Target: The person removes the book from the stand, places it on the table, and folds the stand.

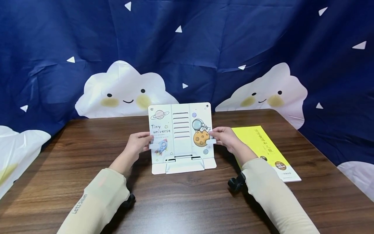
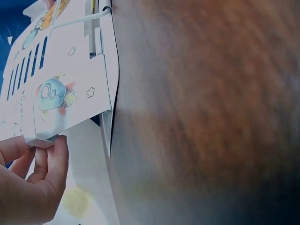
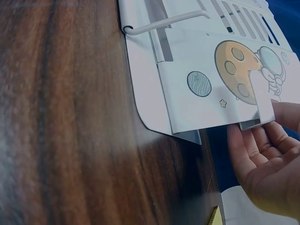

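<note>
A white book stand printed with "Tiny universe", a rocket and an astronaut stands upright, leaning back, on the wooden table. Its middle has a column of slots, and a wire page holder spans its lower ledge. My left hand pinches the left edge at a small white side clip, thumb and fingers on either side. On the opposite edge, my right hand grips at the right side clip, its fingers reaching behind the panel. The back of the stand is hidden in the head view.
A yellow-and-white book lies flat on the table to the right, partly under my right forearm in the head view. Behind the table hangs a dark blue cloth with smiling clouds and white triangles.
</note>
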`<state>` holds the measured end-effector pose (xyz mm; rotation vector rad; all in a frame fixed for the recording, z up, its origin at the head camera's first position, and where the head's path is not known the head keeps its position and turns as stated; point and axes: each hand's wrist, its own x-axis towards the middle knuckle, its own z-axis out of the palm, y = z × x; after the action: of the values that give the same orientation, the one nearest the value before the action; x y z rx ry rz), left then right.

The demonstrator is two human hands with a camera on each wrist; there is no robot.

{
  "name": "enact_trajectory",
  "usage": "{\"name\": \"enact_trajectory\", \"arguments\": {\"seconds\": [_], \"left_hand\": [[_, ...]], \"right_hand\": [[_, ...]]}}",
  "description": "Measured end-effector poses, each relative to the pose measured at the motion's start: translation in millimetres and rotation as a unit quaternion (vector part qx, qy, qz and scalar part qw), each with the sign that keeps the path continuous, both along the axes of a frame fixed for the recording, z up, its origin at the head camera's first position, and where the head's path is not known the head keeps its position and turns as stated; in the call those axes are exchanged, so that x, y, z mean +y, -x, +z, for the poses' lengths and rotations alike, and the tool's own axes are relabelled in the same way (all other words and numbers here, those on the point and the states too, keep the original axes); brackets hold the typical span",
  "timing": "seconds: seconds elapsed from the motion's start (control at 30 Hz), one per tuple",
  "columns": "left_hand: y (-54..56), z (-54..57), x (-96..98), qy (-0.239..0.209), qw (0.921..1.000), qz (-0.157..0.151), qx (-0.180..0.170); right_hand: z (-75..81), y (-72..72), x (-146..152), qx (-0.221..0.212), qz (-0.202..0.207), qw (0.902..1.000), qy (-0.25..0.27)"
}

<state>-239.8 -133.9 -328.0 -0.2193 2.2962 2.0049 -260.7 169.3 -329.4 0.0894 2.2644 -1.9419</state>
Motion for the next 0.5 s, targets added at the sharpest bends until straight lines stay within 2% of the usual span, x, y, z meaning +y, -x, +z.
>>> {"name": "enact_trajectory", "arguments": {"seconds": [0.07,0.17,0.23,0.3,0.33,0.37,0.4,0.43,0.5], "left_hand": [[-3.0,3.5,0.9,-0.002,1.0,0.0,-0.002],[-2.3,1.4,0.5,-0.005,1.0,-0.001,0.007],[1.3,-4.2,-1.8,-0.018,0.9996,-0.005,0.02],[0.5,-5.2,-2.3,-0.018,0.9994,-0.009,0.027],[3.9,-10.6,-4.3,-0.027,0.9991,-0.012,0.032],[3.4,-10.8,-4.7,-0.029,0.9989,-0.015,0.033],[3.5,-11.6,-5.1,-0.03,0.9988,-0.016,0.034],[-0.2,-7.6,-3.0,-0.02,0.9992,-0.012,0.031],[0.7,-9.5,-4.5,-0.023,0.9991,-0.015,0.032]], "right_hand": [[-0.1,0.6,0,0.003,-0.002,1.0,-0.007],[-4.2,4.6,3,0.017,-0.002,0.9998,-0.006],[-4.7,6.0,3,0.018,-0.008,0.9997,-0.015],[-4.5,7.3,3,0.013,-0.016,0.9996,-0.02],[-4.1,7.8,3,0.01,-0.018,0.9995,-0.024],[0.5,5.1,0,-0.001,-0.028,0.9987,-0.042],[1.1,5.4,0,-0.003,-0.028,0.9986,-0.045],[1.8,5.7,-1,-0.004,-0.026,0.9985,-0.048],[3.3,6.4,-1,-0.005,-0.027,0.9983,-0.052]]}}
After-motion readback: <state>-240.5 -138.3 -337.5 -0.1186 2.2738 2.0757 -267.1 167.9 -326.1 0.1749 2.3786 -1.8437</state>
